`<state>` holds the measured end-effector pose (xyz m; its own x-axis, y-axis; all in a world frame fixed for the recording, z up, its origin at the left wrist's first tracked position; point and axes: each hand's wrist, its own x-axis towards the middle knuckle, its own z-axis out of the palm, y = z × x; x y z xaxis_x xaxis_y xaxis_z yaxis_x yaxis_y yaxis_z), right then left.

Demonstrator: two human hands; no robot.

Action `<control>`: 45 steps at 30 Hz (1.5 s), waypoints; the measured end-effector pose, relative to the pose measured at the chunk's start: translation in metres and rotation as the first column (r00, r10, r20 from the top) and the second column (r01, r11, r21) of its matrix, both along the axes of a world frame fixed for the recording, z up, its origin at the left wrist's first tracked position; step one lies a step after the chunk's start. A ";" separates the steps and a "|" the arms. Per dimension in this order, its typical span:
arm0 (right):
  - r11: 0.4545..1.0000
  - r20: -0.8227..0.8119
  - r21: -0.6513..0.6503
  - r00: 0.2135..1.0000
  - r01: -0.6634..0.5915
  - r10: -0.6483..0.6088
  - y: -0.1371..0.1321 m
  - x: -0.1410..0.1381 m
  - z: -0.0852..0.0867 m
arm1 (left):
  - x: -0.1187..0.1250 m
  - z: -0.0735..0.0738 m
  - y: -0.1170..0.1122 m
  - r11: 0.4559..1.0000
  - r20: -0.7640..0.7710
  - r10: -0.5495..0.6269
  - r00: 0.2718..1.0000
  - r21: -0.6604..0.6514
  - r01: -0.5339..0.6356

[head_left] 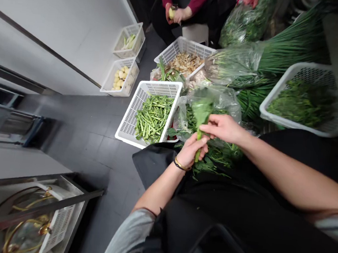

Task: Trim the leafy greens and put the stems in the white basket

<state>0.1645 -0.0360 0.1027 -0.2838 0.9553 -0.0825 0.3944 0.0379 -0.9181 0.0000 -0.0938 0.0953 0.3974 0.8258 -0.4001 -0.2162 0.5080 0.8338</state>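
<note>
Over my lap I hold a leafy green stalk (pixel 202 110), its broad leaf up and slightly blurred. My left hand (pixel 191 149), with bands at the wrist, is closed around the lower stem. Just above it, the fingers of my right hand (pixel 223 128) pinch the stalk near the base of the leaf. Loose leafy greens (pixel 214 159) lie beneath my hands on the black apron (pixel 224 229). Beyond them is an open clear plastic bag (pixel 233 103) with more greens. To the left, a white basket (pixel 130 112) holds cut green stems (pixel 154 119).
A basket of peelings (pixel 186 62) stands ahead, near a person (pixel 181 13) holding a peeled vegetable. Crates of potatoes (pixel 120 77) and pale green pieces (pixel 129 41) line the wall. Bagged green onions (pixel 239 63) and a basket of herbs (pixel 304 102) are at right.
</note>
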 end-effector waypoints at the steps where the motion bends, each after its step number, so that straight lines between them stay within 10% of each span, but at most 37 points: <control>1: 1.000 -0.028 -0.019 0.999 0.018 -0.018 -0.002 -0.013 -0.002 | 0.004 -0.002 -0.003 0.996 0.006 0.088 0.996 0.030 -0.088; 5: 0.958 0.021 0.270 0.995 0.093 -0.102 -0.032 -0.031 -0.006 | -0.003 -0.005 -0.001 0.950 0.077 0.311 0.947 -0.036 -0.309; 9: 0.780 0.085 0.585 0.973 -0.224 0.216 -0.062 -0.019 -0.003 | -0.016 -0.007 0.004 0.942 0.160 0.333 0.929 -0.109 -0.319; 14: 0.982 0.003 0.186 0.999 -0.033 0.033 -0.035 -0.015 -0.003 | -0.009 -0.004 -0.006 0.983 0.232 0.158 0.960 -0.126 -0.131; 17: 0.951 -0.046 0.303 0.998 0.053 -0.041 -0.033 -0.031 -0.005 | -0.005 -0.004 -0.006 0.968 0.184 0.225 0.957 -0.156 -0.198; 21: 0.804 -0.094 0.513 0.912 -0.300 0.400 -0.064 -0.045 -0.008 | -0.014 -0.006 0.001 0.905 0.184 0.391 0.902 -0.256 -0.340; 25: 0.991 -0.289 0.049 0.948 -0.123 0.132 -0.054 -0.033 -0.006 | -0.023 -0.006 -0.003 0.970 0.369 0.186 0.911 -0.219 -0.109; 28: 0.984 -0.313 -0.153 0.949 -0.087 0.035 -0.023 -0.027 -0.002 | -0.015 -0.009 -0.011 0.991 0.324 0.086 0.942 -0.126 -0.047; 32: 0.985 -0.077 0.142 0.993 0.101 -0.090 -0.020 -0.034 -0.003 | -0.003 -0.016 -0.015 0.967 0.104 0.254 0.962 -0.014 -0.254; 37: 0.891 -0.066 0.402 0.965 -0.208 0.255 -0.061 -0.033 -0.009 | -0.013 -0.019 -0.006 0.934 0.156 0.351 0.923 -0.133 -0.333; 40: 0.992 -0.221 0.086 0.969 -0.094 0.111 -0.055 -0.022 -0.009 | -0.019 -0.017 -0.005 0.971 0.263 0.225 0.938 -0.136 -0.195; 45: 0.949 -0.341 -0.240 0.933 -0.203 0.113 -0.019 -0.022 -0.010 | -0.010 -0.019 -0.016 0.996 0.192 0.085 0.978 -0.006 -0.086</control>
